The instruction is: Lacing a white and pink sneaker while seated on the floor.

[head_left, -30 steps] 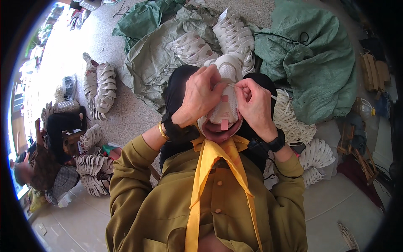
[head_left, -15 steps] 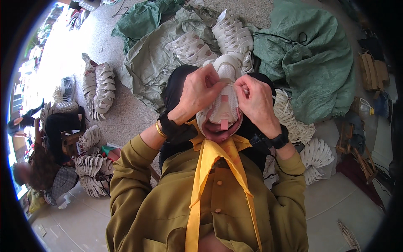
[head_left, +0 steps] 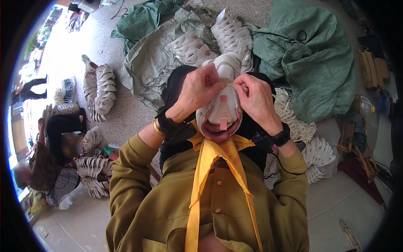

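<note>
A white mesh shoe upper (head_left: 221, 108) with a pink tongue tab rests toe-away on my lap over dark trousers. My left hand (head_left: 198, 91) grips its left side, thumb and forefinger pinching a thin white lace near the eyelets. My right hand (head_left: 257, 100) holds the right side, its fingers closed on the same lace. The two thumbs nearly meet over the middle of the upper. Each wrist wears a black band, and a gold bangle sits on the left one.
Rows of stacked white shoe uppers (head_left: 100, 89) lie on the floor to the left, on green sacks (head_left: 314, 63) ahead and at my right (head_left: 314, 154). Another person (head_left: 46, 159) sits at the far left among more stacks. Wooden pieces (head_left: 372, 69) lie far right.
Both hands have shifted slightly on the upper; the fingertips have come closer together over its middle. A figure far left has moved.
</note>
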A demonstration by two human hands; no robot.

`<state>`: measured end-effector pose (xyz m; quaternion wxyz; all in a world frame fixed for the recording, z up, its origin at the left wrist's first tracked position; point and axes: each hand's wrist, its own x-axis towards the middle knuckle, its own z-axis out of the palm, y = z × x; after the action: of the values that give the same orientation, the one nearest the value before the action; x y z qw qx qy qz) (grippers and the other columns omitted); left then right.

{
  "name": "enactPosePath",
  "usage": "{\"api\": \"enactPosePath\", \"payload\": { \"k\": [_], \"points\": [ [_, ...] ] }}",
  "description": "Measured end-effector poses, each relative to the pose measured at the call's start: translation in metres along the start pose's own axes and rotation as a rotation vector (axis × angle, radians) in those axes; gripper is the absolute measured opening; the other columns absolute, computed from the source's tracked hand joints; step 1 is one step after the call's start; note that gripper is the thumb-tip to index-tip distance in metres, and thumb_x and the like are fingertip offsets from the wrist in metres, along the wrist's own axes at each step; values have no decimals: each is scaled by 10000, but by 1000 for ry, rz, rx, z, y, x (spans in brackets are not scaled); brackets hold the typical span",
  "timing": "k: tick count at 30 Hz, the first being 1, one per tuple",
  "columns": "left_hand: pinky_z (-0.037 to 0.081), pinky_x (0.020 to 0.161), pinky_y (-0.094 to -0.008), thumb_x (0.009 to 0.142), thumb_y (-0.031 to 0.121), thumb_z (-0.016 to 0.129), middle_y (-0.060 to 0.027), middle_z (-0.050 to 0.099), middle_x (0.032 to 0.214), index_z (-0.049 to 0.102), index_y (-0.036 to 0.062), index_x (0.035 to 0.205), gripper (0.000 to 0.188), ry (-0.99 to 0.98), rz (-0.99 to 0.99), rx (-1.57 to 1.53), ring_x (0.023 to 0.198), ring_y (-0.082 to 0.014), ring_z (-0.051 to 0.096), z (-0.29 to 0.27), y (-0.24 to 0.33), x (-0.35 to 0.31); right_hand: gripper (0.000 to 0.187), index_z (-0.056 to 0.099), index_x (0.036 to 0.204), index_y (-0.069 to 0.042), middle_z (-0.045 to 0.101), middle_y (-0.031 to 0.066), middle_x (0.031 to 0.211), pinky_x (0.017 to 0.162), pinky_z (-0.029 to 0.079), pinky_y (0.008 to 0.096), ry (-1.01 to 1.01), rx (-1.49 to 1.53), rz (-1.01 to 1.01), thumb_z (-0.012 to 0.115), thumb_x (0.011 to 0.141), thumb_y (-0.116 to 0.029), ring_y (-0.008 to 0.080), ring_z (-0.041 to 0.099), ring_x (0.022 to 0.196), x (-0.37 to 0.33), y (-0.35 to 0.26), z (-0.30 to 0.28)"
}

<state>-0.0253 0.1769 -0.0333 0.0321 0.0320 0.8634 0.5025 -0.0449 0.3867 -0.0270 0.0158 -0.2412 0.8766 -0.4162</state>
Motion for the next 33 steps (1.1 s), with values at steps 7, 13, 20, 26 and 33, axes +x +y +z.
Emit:
{"api": "enactPosePath", "payload": {
  "k": [7,13,20,26,33],
  "points": [
    [430,570,-239,829,138,826,24,591,689,629,36,865,225,35,-43,-51,615,-47,517,2,1,-2,62,614,902,-36,674,140,818,649,517,457,-12,-109,-60,665,906,-72,373,675,778,4,-5,-2],
    [427,574,-235,835,140,833,33,581,696,627,37,868,233,28,-23,-47,623,-43,509,3,1,-2,54,617,897,-38,674,143,825,659,512,462,-51,-111,-110,659,906,-71,373,672,782,11,-4,-6],
    [426,583,-226,844,142,835,39,574,704,627,36,880,236,24,-3,-68,634,-38,497,2,-3,-4,68,641,896,-26,685,160,826,688,517,456,-221,2,-131,673,894,-86,374,677,786,29,9,-18],
    [433,584,-228,845,121,828,37,571,703,628,38,875,219,64,39,-89,637,-38,498,5,-8,-5,83,654,870,-25,678,151,825,677,516,433,-165,97,-59,700,883,-93,365,676,776,24,9,-1],
    [499,586,-326,817,144,818,-88,620,733,612,26,834,238,116,66,-78,628,-181,626,5,-4,-7,61,683,879,-27,639,138,839,667,511,422,-133,47,-82,718,875,-77,351,658,758,22,-5,-9]
  ]
}}
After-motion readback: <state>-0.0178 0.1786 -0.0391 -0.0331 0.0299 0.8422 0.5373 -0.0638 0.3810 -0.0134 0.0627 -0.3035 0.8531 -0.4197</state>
